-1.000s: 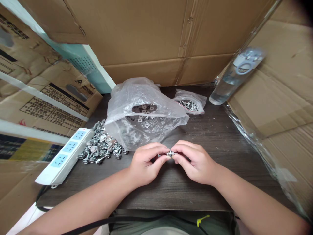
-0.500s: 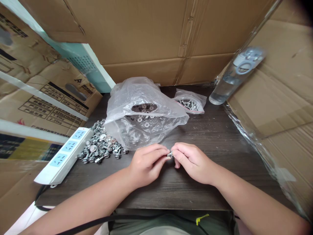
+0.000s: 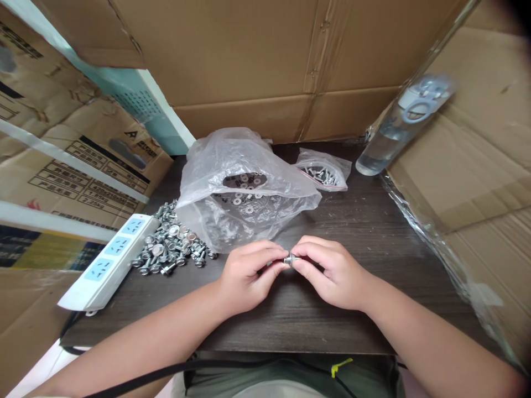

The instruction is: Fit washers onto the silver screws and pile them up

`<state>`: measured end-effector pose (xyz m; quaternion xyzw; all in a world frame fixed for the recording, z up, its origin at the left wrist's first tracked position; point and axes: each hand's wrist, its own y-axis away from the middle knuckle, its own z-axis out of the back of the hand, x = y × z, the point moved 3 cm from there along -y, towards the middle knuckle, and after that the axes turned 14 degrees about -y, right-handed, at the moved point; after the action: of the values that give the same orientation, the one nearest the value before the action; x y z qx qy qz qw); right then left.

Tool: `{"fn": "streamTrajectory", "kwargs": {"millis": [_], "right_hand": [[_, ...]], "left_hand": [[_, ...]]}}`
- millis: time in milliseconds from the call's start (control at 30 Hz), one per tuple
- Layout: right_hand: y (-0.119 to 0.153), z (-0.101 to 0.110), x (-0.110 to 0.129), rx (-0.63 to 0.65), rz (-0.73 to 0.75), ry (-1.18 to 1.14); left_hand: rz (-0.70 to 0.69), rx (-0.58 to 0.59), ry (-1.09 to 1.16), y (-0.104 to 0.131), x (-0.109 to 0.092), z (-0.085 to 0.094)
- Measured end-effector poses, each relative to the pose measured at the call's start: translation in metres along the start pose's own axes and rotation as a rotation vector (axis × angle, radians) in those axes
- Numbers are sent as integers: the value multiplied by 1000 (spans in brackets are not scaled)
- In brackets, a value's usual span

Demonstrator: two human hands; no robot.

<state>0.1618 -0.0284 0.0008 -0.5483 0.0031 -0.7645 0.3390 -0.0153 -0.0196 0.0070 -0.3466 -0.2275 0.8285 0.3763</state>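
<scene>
Near the front of the dark table, a small silver bolt (image 3: 289, 259) is held level between my two hands. My left hand (image 3: 251, 275) pinches one end of it between thumb and fingertips. From the other side, the thumb and index finger of my right hand (image 3: 332, 271) close around the opposite end. A wider disc shows at the bolt's middle, but whether it is a loose washer I cannot tell. Beyond my left hand lies a pile of silver bolts (image 3: 172, 246), several with washers on them. Flat washers (image 3: 249, 210) show inside an open plastic bag (image 3: 207, 166) just behind my hands.
A zip bag of small screws (image 3: 323, 176) lies at the back. A white power strip (image 3: 108, 262) borders the pile on the left. At the right, a water bottle (image 3: 392, 132) stands by the cardboard wall (image 3: 473, 138). A black cable (image 3: 232, 365) crosses in front of the table.
My right hand's fingers have shifted slightly and opened out a little, still pinching the bolt's end. The disc at the bolt's middle now shows more clearly. My left hand is nearly still.
</scene>
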Motion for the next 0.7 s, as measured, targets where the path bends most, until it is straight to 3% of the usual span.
{"fn": "streamTrajectory", "kwargs": {"millis": [167, 333, 500, 700], "right_hand": [[-2, -3, 0, 57, -113, -66], [-2, -4, -3, 82, -302, -178], [-1, 3, 1, -14, -189, -161], [0, 2, 1, -35, -13, -45]], "left_hand": [[-75, -12, -33, 3, -1, 0], [-37, -3, -11, -1, -1, 1], [50, -3, 15, -4, 0, 3], [77, 17, 42, -3, 1, 2]]}}
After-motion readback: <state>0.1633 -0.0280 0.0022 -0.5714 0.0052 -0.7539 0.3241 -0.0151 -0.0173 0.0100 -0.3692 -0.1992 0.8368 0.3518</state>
